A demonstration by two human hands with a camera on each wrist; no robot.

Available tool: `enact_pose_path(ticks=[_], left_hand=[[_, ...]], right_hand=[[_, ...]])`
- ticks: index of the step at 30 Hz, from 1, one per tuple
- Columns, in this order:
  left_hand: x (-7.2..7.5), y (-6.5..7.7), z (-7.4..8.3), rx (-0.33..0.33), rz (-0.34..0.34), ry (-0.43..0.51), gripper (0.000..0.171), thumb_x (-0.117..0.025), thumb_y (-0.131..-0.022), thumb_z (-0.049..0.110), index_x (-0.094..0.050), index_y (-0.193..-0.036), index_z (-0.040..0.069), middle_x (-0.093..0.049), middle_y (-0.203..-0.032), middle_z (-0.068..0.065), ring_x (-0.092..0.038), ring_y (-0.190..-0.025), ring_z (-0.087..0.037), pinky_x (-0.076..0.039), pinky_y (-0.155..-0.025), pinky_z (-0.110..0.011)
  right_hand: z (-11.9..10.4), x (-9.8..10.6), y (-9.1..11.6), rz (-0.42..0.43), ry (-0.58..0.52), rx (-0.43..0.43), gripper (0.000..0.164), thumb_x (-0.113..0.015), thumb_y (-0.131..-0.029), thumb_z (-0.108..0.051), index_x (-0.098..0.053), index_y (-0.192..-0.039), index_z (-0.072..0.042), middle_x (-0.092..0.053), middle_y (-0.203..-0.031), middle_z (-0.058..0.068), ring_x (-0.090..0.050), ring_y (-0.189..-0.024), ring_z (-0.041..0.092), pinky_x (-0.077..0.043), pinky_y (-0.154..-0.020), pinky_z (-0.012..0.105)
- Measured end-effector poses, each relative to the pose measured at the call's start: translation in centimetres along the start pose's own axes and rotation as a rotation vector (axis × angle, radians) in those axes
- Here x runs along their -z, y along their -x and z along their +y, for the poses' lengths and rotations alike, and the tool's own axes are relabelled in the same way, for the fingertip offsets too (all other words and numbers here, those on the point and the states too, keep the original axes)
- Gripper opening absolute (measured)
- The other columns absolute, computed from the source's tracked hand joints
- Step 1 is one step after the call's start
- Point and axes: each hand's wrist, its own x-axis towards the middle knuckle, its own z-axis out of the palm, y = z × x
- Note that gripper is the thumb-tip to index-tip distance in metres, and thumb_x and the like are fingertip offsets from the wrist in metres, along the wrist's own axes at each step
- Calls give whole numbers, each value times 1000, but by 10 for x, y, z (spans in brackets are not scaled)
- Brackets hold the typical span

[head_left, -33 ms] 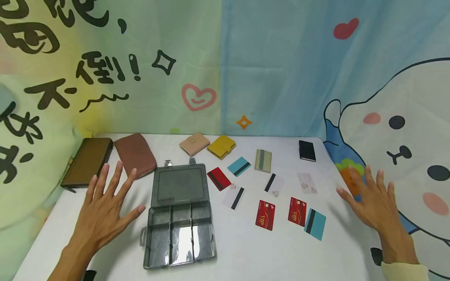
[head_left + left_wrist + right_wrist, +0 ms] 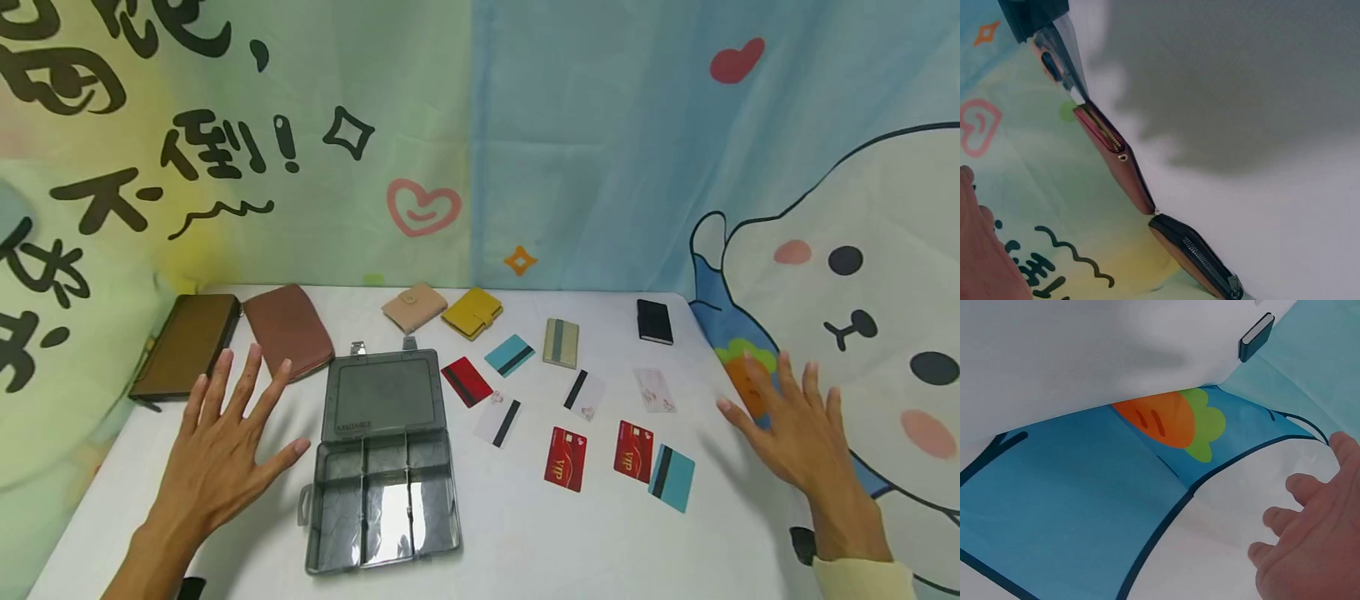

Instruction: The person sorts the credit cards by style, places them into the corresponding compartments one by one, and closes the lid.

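My left hand [image 2: 225,446] hovers over the table's left side, fingers straight and spread, holding nothing. Nearest to it are a brown zip wallet [image 2: 288,332] just beyond the fingertips and a grey translucent plastic case [image 2: 386,396] to its right. That case lies with its lid folded back, showing bare divided compartments. Over the right edge, my right hand [image 2: 806,437] is likewise spread and holds nothing. Between the hands lie several cards, among them a red VIP card [image 2: 565,460], another red VIP card [image 2: 634,452] and a blue striped card [image 2: 672,479] touching it.
At the back left sits a dark-edged brown zip wallet [image 2: 187,346]. Along the back lie a beige card holder [image 2: 415,308], a yellow one [image 2: 472,313], a pale striped one [image 2: 561,342] and a small black one [image 2: 655,322]. A printed curtain [image 2: 592,150] hangs behind the table.
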Motion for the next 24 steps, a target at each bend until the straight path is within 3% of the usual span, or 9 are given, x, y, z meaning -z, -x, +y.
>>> enact_pose_path(ticks=[5, 8, 10, 13, 17, 20, 23, 24], left_hand=[[1, 2, 4, 6, -18, 11, 91, -46, -86, 75, -23, -160, 27, -3, -170, -6, 3, -156, -34, 7, -129, -50], [0, 5, 10, 23, -41, 61, 92, -59, -84, 68, -24, -159, 28, -3, -170, -6, 2, -156, -34, 3, -129, -52], [-2, 9, 15, 28, -59, 145, 91, -69, -83, 60, -29, -158, 28, -9, -169, -7, -5, -156, -34, -11, -127, -59], [-8, 19, 24, 34, -113, 350, 88, -81, -79, 43, -40, -154, 24, -26, -164, -14, -20, -152, -41, -32, -112, -68], [-15, 37, 37, 78, -190, 583, 81, -87, -76, 29, -49, -148, 23, -44, -154, -18, -39, -140, -46, -43, -101, -67], [-19, 48, 43, 116, -199, 650, 77, -86, -77, 26, -52, -146, 25, -49, -151, -15, -48, -135, -42, -43, -113, -34], [-22, 54, 47, 140, -190, 697, 74, -84, -79, 22, -51, -146, 24, -50, -151, -12, -50, -137, -25, -29, -107, -1], [-23, 55, 48, 145, -193, 713, 73, -83, -80, 21, -51, -146, 23, -49, -152, -12, -48, -138, -18, -24, -104, 5]], right_hand=[[-10, 2, 0, 24, -29, 1, 89, -50, -93, -65, -10, -161, -26, 0, -164, 27, 13, -147, 55, 19, -114, 72], [-27, -2, 3, 66, -132, 48, 87, -59, -93, -56, -16, -161, -23, -14, -164, 26, -2, -150, 53, 8, -117, 75], [-46, -5, 6, 51, -229, 71, 86, -64, -92, -51, -19, -161, -25, -23, -162, 24, -14, -148, 52, -4, -114, 81], [-81, -10, 16, -36, -359, 56, 85, -70, -89, -50, -26, -159, -28, -37, -156, 22, -30, -141, 50, -25, -102, 85], [-130, -24, 27, -190, -464, 43, 74, -76, -83, -51, -48, -146, -24, -56, -139, 16, -50, -127, 40, -48, -97, 72], [-159, -37, 31, -271, -438, 89, 71, -81, -77, -52, -57, -136, -21, -61, -127, 11, -56, -116, 32, -57, -94, 58], [-179, -49, 31, -269, -319, 109, 72, -85, -71, -52, -62, -129, -17, -61, -119, 11, -55, -111, 29, -57, -92, 55], [-184, -53, 31, -261, -290, 106, 70, -87, -69, -50, -63, -126, -15, -61, -117, 12, -54, -109, 29, -57, -91, 55]])
